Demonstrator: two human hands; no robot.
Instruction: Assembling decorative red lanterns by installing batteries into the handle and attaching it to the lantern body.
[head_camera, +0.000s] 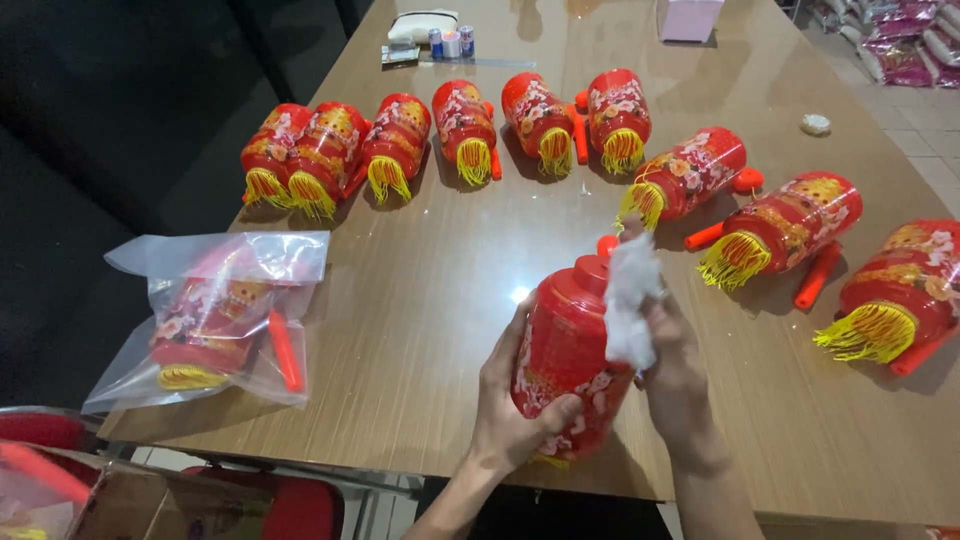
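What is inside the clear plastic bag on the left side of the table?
Inside the clear plastic bag lie a red lantern with a yellow fringe and a red stick beside it. The creased, shiny plastic blurs the lantern's pattern, and anything beneath the lantern is hidden.

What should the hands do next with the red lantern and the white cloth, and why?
Probably slide the white cloth further down the red lantern. The left hand grips the lantern's body, and the right hand presses the cloth only near its top, so the lower side looks unwiped.
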